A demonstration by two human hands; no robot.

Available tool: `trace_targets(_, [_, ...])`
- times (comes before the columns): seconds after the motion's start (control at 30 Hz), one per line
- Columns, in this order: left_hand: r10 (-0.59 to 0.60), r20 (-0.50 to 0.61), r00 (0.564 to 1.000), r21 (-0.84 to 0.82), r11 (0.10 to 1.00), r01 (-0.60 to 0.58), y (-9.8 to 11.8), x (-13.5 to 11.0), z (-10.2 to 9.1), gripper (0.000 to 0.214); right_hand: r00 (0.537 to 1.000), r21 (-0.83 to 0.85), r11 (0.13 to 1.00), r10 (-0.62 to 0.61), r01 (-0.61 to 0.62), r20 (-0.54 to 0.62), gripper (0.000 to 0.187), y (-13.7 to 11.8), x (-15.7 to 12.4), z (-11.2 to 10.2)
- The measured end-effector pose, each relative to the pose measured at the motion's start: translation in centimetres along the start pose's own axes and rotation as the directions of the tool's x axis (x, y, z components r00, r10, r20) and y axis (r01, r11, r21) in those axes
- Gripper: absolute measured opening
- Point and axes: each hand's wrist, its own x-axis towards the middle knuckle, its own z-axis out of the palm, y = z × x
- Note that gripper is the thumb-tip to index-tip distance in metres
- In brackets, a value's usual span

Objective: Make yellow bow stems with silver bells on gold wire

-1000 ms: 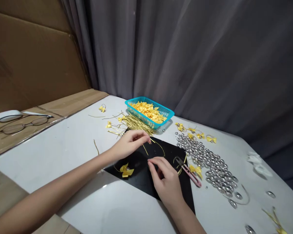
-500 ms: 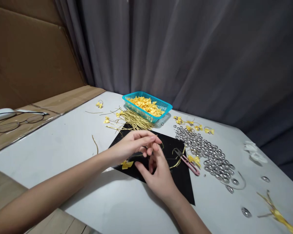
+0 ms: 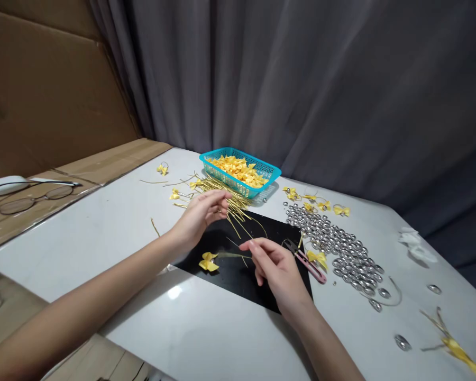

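Observation:
My right hand (image 3: 275, 264) is over the black mat (image 3: 230, 283), its thumb and fingers pinching a thin needle (image 3: 233, 242) that points up and left. A yellow ribbon bow (image 3: 209, 262) lies on the mat, with a pale strand running from it towards my right hand. My left hand (image 3: 204, 217) is raised over the mat's far left corner, in front of a bundle of gold cords (image 3: 218, 190). Its fingers are curled together; whatever they hold, if anything, is too fine to see.
A turquoise basket (image 3: 274, 173) full of yellow bows stands at the back. Pink-handled thread snips (image 3: 309, 264) lie on the mat's right edge, beside many silver beads (image 3: 337, 243). Several finished-looking bows (image 3: 309, 198) lie behind the beads. Eyeglasses (image 3: 35, 196) rest on cardboard at left.
My hands have come apart: the left moved up and left, the right moved right. The needle and the bow on the mat now show clearly.

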Motion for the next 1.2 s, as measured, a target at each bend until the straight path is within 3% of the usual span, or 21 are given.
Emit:
trace_targets(0.1, [0.030,-0.186,0.982,0.022,0.999,-0.027,-0.2,1.3,-1.0,0.016,0.997,-0.086,0.996,-0.041,0.036,-0.059,0.038,-0.4,0.2,-1.0])
trace_targets(0.2, [0.029,-0.278,0.960,0.068,0.998,-0.010,-0.5,2.0,-1.5,0.015,0.994,-0.128,0.990,-0.064,0.051,-0.094,0.035,-0.7,0.3,-1.9])
trace_targets(0.4, [0.007,-0.268,0.963,0.163,0.986,0.038,-1.2,2.1,-1.6,0.012,0.992,-0.053,0.998,-0.024,0.017,-0.128,0.035,-0.9,0.6,-2.5])
trace_targets(0.6, [0.107,-0.262,0.959,0.250,0.967,-0.039,-1.3,2.7,-2.5,0.009,0.992,-0.030,1.000,0.004,-0.008,-0.124,0.035,-1.0,0.7,-2.6])
trace_targets(0.7, [0.150,-0.171,0.974,0.348,0.934,-0.083,-2.1,2.2,-1.9,0.020,0.991,-0.003,1.000,0.007,-0.007,-0.134,0.034,-0.7,0.7,-2.5])
trace_targets(0.8, [0.149,0.061,0.987,0.490,0.857,-0.160,-3.7,0.1,-0.3,0.034,0.990,0.129,0.991,-0.010,0.029,-0.141,0.033,-0.6,0.7,-2.4])
trace_targets(0.9, [0.053,0.379,0.924,0.601,0.745,-0.290,-5.4,-2.2,1.1,0.032,0.989,0.333,0.942,0.008,0.042,-0.148,0.032,-0.7,0.7,-2.3])
trace_targets(0.97, [0.005,0.494,0.870,0.639,0.676,-0.367,-6.2,-3.1,1.4,0.021,0.988,0.442,0.897,0.039,0.032,-0.151,0.033,-1.0,0.7,-2.3])
trace_targets(1.03, [-0.007,0.532,0.846,0.666,0.621,-0.414,-6.5,-3.3,1.4,0.009,0.985,0.504,0.864,0.075,0.014,-0.156,0.034,-1.3,0.7,-2.4])
trace_targets(1.2, [0.027,0.521,0.853,0.697,0.564,-0.444,-6.0,-2.6,1.0,0.011,0.957,0.524,0.850,0.099,0.062,-0.273,0.034,-2.1,0.8,-4.4])
